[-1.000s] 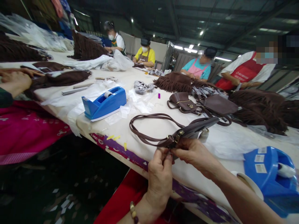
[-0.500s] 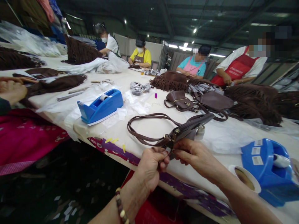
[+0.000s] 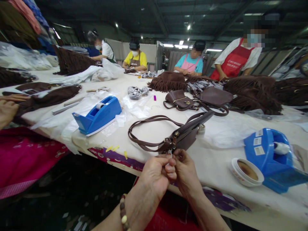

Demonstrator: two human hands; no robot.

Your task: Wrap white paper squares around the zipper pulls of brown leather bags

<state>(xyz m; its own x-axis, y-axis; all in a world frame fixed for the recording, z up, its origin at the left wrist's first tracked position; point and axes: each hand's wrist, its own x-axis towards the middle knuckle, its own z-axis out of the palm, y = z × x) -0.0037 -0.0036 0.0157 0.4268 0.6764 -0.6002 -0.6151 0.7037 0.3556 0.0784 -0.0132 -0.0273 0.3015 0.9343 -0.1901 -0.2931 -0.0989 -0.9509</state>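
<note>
A small brown handbag [image 3: 186,136] with a long looped strap [image 3: 146,120] lies at the near edge of the white table [image 3: 216,160]. My left hand [image 3: 156,175] and my right hand [image 3: 186,170] meet just below the bag's metal ring, fingers pinched together on a small pale piece at the bag's corner; what it is I cannot make out. A bead bracelet sits on my left wrist.
Blue tape dispensers stand at left [image 3: 97,115] and right [image 3: 269,154], with a round tin [image 3: 246,170] beside the right one. More brown bags [image 3: 180,101] and fringed pieces [image 3: 252,93] lie further back. Several people work along the far side; another person's hand [image 3: 6,110] is at left.
My hands have drawn nearer to me and closer together below the bag's ring. The view has shifted, so the table contents sit lower and further left.
</note>
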